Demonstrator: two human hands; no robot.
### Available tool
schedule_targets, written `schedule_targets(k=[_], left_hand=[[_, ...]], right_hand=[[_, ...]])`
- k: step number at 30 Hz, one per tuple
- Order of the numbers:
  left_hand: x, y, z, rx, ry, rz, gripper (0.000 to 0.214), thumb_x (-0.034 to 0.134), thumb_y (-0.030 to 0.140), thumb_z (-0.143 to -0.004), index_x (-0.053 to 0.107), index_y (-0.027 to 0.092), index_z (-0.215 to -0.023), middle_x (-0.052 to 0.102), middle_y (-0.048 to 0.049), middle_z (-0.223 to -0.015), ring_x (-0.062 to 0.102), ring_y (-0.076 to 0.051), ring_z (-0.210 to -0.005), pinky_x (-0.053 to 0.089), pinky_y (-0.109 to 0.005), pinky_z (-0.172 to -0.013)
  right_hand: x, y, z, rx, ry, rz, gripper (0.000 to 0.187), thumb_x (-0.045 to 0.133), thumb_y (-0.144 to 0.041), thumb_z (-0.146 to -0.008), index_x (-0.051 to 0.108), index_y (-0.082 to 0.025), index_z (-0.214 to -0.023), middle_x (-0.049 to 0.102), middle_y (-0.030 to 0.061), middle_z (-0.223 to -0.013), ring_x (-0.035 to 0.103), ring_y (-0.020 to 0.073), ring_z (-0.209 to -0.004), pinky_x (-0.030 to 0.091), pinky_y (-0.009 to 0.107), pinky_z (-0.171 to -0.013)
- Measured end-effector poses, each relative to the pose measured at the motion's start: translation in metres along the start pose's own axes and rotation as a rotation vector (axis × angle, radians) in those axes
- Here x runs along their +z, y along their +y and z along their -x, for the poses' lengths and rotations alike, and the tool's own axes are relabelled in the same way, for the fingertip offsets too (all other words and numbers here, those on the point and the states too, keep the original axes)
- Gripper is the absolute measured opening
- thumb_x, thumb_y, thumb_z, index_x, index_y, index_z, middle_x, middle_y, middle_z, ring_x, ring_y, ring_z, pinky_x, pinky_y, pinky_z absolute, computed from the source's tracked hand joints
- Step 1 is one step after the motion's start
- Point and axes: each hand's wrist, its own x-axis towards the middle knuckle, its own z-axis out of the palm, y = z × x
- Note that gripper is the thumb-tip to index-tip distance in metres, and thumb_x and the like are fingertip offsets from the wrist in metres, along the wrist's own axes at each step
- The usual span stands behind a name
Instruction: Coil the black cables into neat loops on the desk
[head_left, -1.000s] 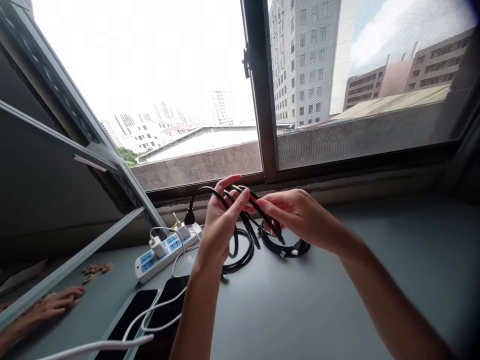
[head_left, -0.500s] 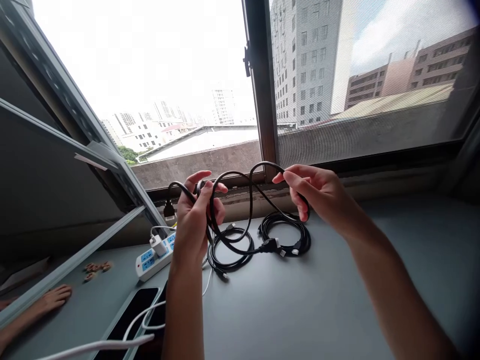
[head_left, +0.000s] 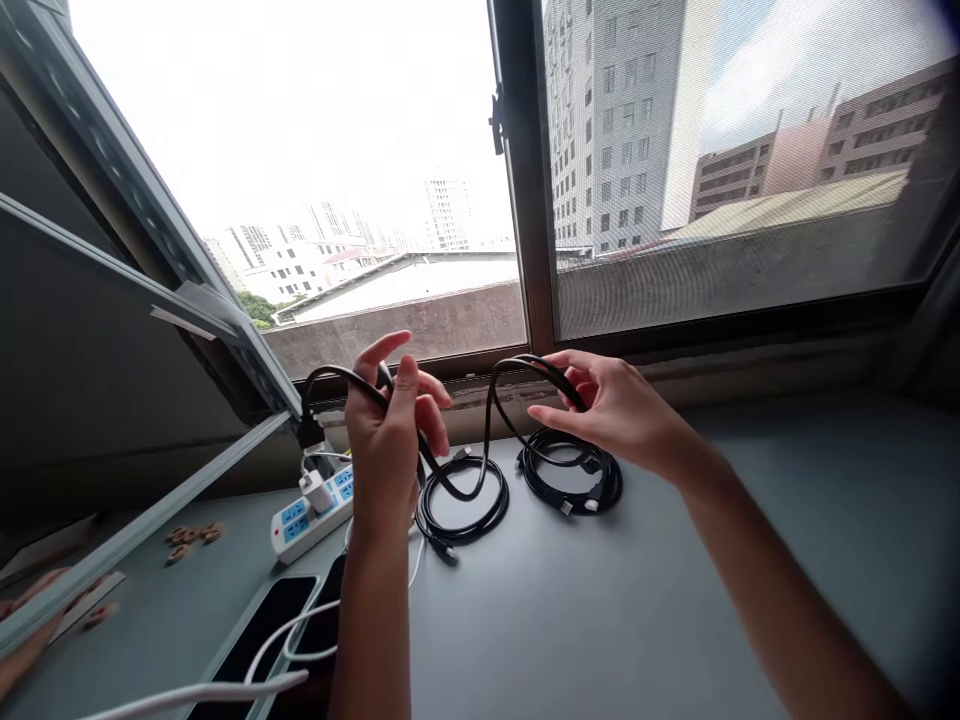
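Observation:
A black cable (head_left: 489,428) runs slack between my two hands above the table. My left hand (head_left: 394,415) holds part of it against the palm with the thumb, while the index finger sticks out. One plug end (head_left: 310,430) of the cable dangles to the left of that hand. Between thumb and fingers, my right hand (head_left: 596,400) grips looped strands of the same cable; its other end hangs below, partly lost against the coils behind. On the table lie two coiled black cables, a left coil (head_left: 499,512) and a right coil (head_left: 611,490).
A white power strip (head_left: 289,545) with a charger (head_left: 316,492) plugged in stands left of my forearm. Phones (head_left: 274,610) and white cords (head_left: 202,690) lie nearer. Beyond a metal shelf frame (head_left: 217,450) are small brown pieces (head_left: 191,538) and another person's hand (head_left: 34,595).
My right hand has moved slightly left and turned, gathering more cable strands. The left plug end has swung left, and the other connector has shifted right. The other person now holds a flat strip.

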Motion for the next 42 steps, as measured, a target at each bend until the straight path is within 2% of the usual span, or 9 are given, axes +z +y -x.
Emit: schedule_targets(k=[4,11,15,19,27,30,34,37,42], left_hand=[[-0.007,0.002,-0.002,0.038,0.051,-0.011,0.023,0.058,0.035,-0.084,0.052,0.026,-0.104,0.047,0.0061,-0.054,0.036,-0.007,-0.031,0.024,-0.022,-0.03],[-0.024,-0.001,-0.012,0.06,0.052,-0.079,0.031,0.057,0.037,-0.085,0.051,0.025,-0.112,0.046,0.0061,-0.051,0.032,-0.006,-0.03,0.024,-0.02,-0.028],[-0.035,-0.005,-0.018,0.01,0.039,-0.177,0.042,0.051,0.049,-0.086,0.05,0.021,-0.117,0.048,0.0046,-0.045,0.039,-0.009,-0.027,0.023,-0.02,-0.027],[-0.045,-0.011,-0.022,-0.019,0.044,-0.256,0.058,0.047,0.06,-0.084,0.049,0.015,-0.12,0.051,0.0014,-0.044,0.047,-0.014,-0.03,0.026,-0.02,-0.027],[-0.035,0.0,-0.014,0.062,0.209,-0.397,0.051,0.046,0.052,-0.087,0.059,0.016,-0.054,0.04,0.0004,-0.032,0.032,-0.008,-0.025,0.02,-0.021,-0.03],[-0.029,0.003,-0.01,0.156,0.33,-0.348,0.054,0.047,0.045,-0.088,0.047,0.017,-0.041,0.03,0.0031,-0.027,0.024,-0.006,-0.024,0.017,-0.022,-0.031],[-0.027,0.002,-0.007,0.197,0.379,-0.344,0.056,0.046,0.041,-0.089,0.041,0.018,-0.038,0.028,0.0038,-0.027,0.028,-0.007,-0.028,0.022,-0.023,-0.036],[-0.026,0.0,-0.006,0.27,0.387,-0.317,0.055,0.048,0.037,-0.089,0.039,0.017,-0.039,0.026,0.0045,-0.029,0.026,-0.006,-0.029,0.025,-0.024,-0.039],[-0.019,0.0,-0.004,0.248,0.359,-0.251,0.055,0.045,0.038,-0.09,0.04,0.018,-0.039,0.026,0.0045,-0.029,0.025,-0.006,-0.027,0.026,-0.025,-0.038]], right_hand=[[0.0,0.003,-0.002,-0.034,0.045,0.117,0.02,0.061,-0.032,-0.082,0.067,-0.017,-0.094,0.062,0.0009,-0.078,0.053,0.0113,-0.054,0.04,0.022,-0.053],[-0.007,0.003,-0.001,-0.008,-0.027,-0.073,0.038,0.047,-0.046,-0.09,0.064,-0.013,-0.081,0.06,0.0036,-0.067,0.057,0.0126,-0.049,0.04,0.019,-0.038],[-0.016,-0.001,-0.004,0.094,0.08,-0.467,0.037,0.052,-0.054,-0.085,0.055,-0.017,-0.088,0.054,-0.0004,-0.064,0.053,0.0102,-0.043,0.032,0.015,-0.027],[-0.029,-0.012,-0.003,0.232,-0.035,-0.93,0.031,0.064,-0.046,-0.079,0.047,-0.021,-0.083,0.043,-0.0077,-0.056,0.038,0.004,-0.033,0.016,0.011,-0.023],[-0.038,-0.012,-0.001,0.267,-0.339,-1.26,0.014,0.058,-0.022,-0.077,0.044,-0.023,-0.076,0.027,-0.0137,-0.048,0.01,-0.0006,-0.028,0.001,0.012,-0.027],[-0.039,-0.007,0.0,0.289,-0.382,-1.198,0.007,0.057,-0.025,-0.078,0.052,-0.022,-0.082,0.036,-0.011,-0.052,0.022,0.0,-0.029,0.003,0.01,-0.026],[-0.036,-0.005,0.0,0.261,-0.144,-0.726,0.02,0.059,-0.029,-0.08,0.063,-0.021,-0.098,0.058,0.0015,-0.083,0.054,0.0094,-0.056,0.025,0.01,-0.026],[-0.03,-0.003,-0.002,0.214,-0.038,-0.533,0.024,0.05,-0.026,-0.086,0.062,-0.022,-0.107,0.06,0.0045,-0.102,0.059,0.014,-0.084,0.049,0.013,-0.052],[-0.011,-0.005,-0.004,0.268,-0.242,-0.552,0.04,0.044,-0.021,-0.092,0.043,-0.02,-0.132,0.057,0.0072,-0.115,0.054,0.0173,-0.106,0.048,0.024,-0.086]])
